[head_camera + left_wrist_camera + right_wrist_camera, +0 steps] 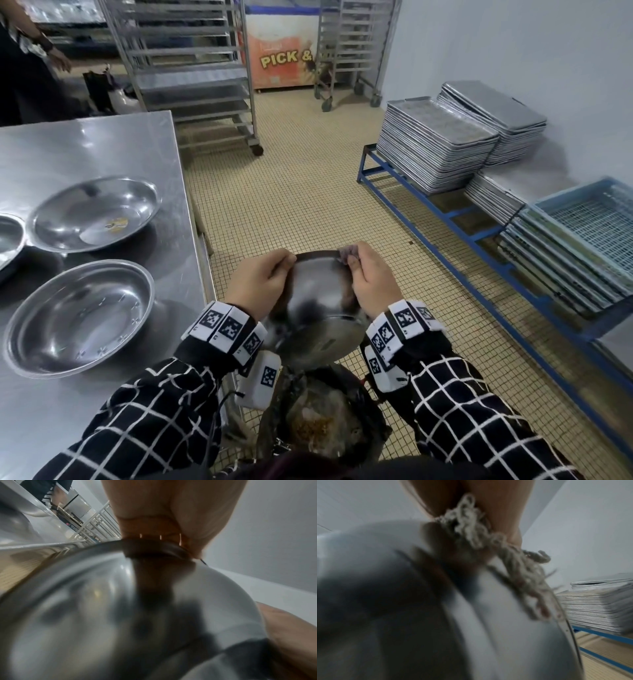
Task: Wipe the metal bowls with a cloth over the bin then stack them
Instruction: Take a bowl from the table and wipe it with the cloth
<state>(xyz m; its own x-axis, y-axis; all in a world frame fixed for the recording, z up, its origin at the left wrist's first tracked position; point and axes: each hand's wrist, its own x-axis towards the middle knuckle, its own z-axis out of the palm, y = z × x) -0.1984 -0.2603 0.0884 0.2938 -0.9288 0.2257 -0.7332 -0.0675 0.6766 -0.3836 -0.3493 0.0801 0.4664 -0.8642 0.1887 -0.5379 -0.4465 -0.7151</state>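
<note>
I hold a metal bowl (318,301) tilted on edge, its underside towards me, above the black-lined bin (322,421). My left hand (263,277) grips the bowl's far rim on the left, fingers curled over the edge. My right hand (370,274) pinches a grey cloth (347,253) against the rim on the right. In the left wrist view my left hand (171,520) grips the bowl (102,615) by its rim. The right wrist view shows the frayed cloth (479,536) pressed on the bowl (488,628) by my right hand (471,497).
Two wide bowls (92,212) (78,315) and part of a third (8,236) lie on the steel table (85,144) to my left. Stacked trays (445,137) and blue crates (589,219) line the right wall on a blue rack. Trolley racks (191,68) stand ahead; a person (30,51) is at far left.
</note>
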